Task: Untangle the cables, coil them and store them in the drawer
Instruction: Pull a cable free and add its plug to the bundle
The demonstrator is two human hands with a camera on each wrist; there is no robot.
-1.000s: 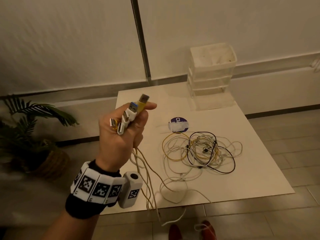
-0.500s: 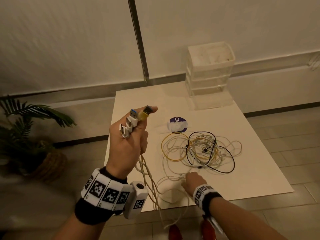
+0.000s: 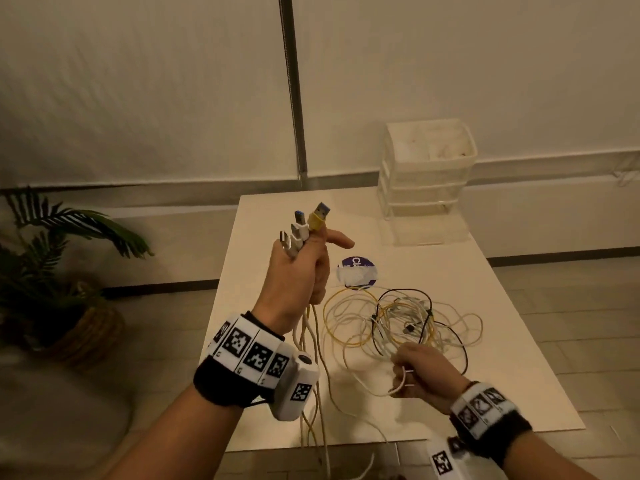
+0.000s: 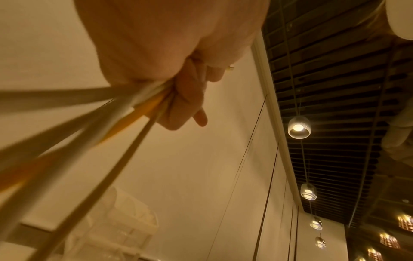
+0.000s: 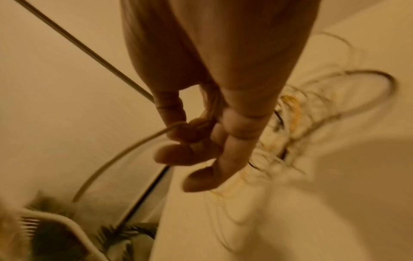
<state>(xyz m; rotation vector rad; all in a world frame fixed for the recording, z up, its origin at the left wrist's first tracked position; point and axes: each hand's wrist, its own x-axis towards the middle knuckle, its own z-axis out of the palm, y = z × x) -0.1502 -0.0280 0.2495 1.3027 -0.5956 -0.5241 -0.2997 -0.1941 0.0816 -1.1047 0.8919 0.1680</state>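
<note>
My left hand (image 3: 301, 268) is raised over the table's left side and grips a bundle of cable ends (image 3: 304, 226), white and yellow USB plugs sticking up from the fist; their cords (image 3: 315, 368) hang down past the wrist. In the left wrist view the fingers (image 4: 185, 98) curl round white and yellow cords (image 4: 125, 113). A tangle of white, yellow and black cables (image 3: 401, 323) lies mid-table. My right hand (image 3: 415, 370) is at its near edge and pinches a white cable (image 3: 398, 384); the right wrist view shows the cable (image 5: 125, 151) held at the fingers (image 5: 178, 130).
A translucent white drawer unit (image 3: 426, 181) stands at the table's far right corner. A round purple sticker (image 3: 356, 271) lies on the white tabletop (image 3: 519, 358). A potted plant (image 3: 59, 271) stands on the floor left of the table.
My right hand came into view, reached the near side of the tangle and took hold of a white cable. My left hand stayed raised with the plugs, shifting slightly right.
</note>
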